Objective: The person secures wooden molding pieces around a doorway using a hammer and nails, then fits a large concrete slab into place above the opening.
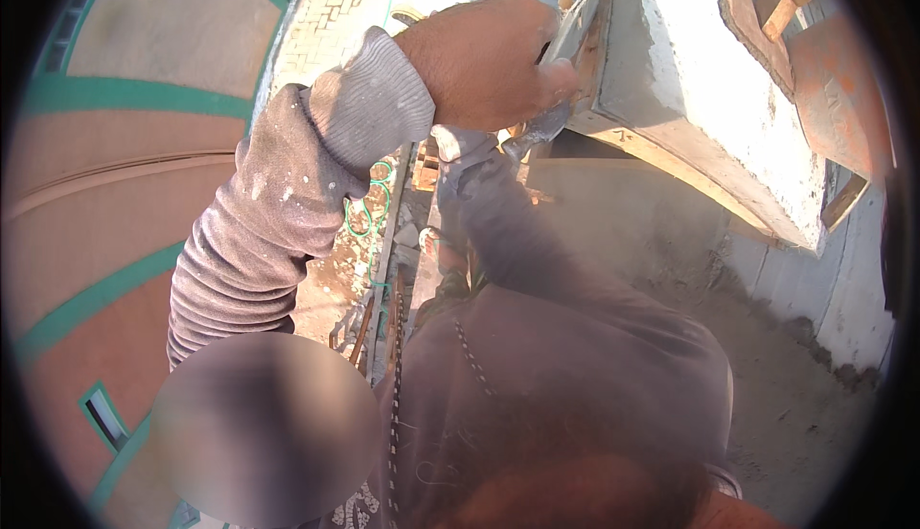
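My left hand (484, 61) reaches up to the side of a plastered block (685, 79) with a ragged white coat. Its fingers are curled at the lower end of a flat pale-grey strip (585, 10), which stands along the block's left edge. The paint-spotted sleeve (273, 194) covers that arm. My right arm (517, 227) crosses in front of my body and ends below the left hand. The right hand itself is largely hidden there, and its fingers cannot be made out. A smooth grey piece (543, 131) pokes out beneath the left hand; its kind is unclear.
Wooden boards (661, 165) edge the block's underside, with an orange-stained panel (839, 93) at far right. Below is a rough grey surface (632, 208). Far down on the left lie a green hose (359, 218), rubble and paving (340, 2), beside a wall with green bands (144, 96).
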{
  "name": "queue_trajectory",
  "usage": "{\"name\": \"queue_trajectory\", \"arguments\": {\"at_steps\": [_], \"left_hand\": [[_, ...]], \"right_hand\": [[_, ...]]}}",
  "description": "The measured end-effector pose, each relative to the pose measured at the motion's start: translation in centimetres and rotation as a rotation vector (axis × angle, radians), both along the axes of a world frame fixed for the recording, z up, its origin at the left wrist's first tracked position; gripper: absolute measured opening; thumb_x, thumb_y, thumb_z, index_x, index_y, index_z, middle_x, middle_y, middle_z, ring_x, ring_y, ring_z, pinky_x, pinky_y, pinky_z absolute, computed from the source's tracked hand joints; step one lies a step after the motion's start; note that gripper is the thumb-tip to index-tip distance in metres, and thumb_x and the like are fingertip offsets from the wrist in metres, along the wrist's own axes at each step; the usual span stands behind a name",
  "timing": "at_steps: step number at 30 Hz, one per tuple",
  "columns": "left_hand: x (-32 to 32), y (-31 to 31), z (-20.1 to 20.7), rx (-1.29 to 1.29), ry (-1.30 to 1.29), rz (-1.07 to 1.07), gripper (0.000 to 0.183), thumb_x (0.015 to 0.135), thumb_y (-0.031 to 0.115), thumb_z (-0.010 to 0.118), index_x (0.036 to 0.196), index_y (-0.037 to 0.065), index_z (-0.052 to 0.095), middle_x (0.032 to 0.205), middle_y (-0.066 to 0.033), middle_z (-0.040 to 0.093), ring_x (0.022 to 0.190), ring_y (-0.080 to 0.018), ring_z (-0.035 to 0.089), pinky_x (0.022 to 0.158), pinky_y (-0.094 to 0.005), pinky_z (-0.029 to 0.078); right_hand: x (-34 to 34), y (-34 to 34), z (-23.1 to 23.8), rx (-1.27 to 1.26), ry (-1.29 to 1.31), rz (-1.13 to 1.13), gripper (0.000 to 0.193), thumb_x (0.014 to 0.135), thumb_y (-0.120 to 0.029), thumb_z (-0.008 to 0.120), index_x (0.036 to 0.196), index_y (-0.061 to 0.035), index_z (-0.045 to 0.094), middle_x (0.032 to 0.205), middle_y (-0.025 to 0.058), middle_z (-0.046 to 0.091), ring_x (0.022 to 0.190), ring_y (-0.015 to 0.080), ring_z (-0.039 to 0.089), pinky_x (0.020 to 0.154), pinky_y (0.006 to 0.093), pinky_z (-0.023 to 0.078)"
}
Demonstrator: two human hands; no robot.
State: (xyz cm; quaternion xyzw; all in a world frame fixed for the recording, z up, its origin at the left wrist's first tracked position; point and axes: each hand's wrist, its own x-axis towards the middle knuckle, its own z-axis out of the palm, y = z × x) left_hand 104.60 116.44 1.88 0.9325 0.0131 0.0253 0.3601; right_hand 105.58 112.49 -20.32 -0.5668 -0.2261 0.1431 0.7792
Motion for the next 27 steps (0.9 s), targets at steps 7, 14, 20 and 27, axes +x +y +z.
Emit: {"name": "queue_trajectory", "arguments": {"at_steps": [7,14,20,27], "left_hand": [[0.4,0.6,0.0,0.045,0.031,-0.013,0.033,0.095,0.025,0.061,0.098,-0.008,0.066,0.076,-0.0256,0.063,0.067,-0.0367,0.061,0.068,-0.0444,0.05],[-0.2,1.4,0.4,0.036,0.045,-0.038,0.042,0.096,0.034,0.062,0.1,-0.007,0.071,0.085,-0.0243,0.072,0.077,-0.0392,0.071,0.076,-0.0454,0.057],[-1.0,2.7,-0.5,0.012,0.042,-0.022,0.033,0.099,0.027,0.059,0.105,-0.005,0.067,0.078,-0.0165,0.067,0.069,-0.0219,0.062,0.068,-0.0399,0.051],[-0.4,2.2,-1.7,0.051,-0.015,-0.059,0.036,0.095,0.029,0.061,0.095,-0.006,0.069,0.082,-0.0236,0.071,0.075,-0.0375,0.071,0.074,-0.0467,0.057]], "right_hand": [[0.6,1.3,0.1,0.013,-0.02,0.044,0.044,0.105,-0.024,0.06,0.144,-0.0084,0.047,0.138,0.0065,0.058,0.128,0.0225,0.058,0.103,0.0399,0.05],[0.2,0.1,0.1,0.011,0.027,0.073,0.044,0.105,-0.024,0.059,0.144,-0.0088,0.046,0.138,0.0061,0.058,0.127,0.0222,0.058,0.103,0.0393,0.051],[-1.0,-1.4,0.7,0.011,0.182,0.107,0.044,0.105,-0.023,0.059,0.145,-0.0092,0.045,0.138,0.0057,0.058,0.127,0.0219,0.058,0.103,0.0388,0.051],[-0.8,-0.9,1.3,0.356,0.551,0.236,0.044,0.106,-0.025,0.057,0.144,-0.0078,0.044,0.141,0.0065,0.055,0.13,0.0221,0.056,0.107,0.0398,0.049]]}}
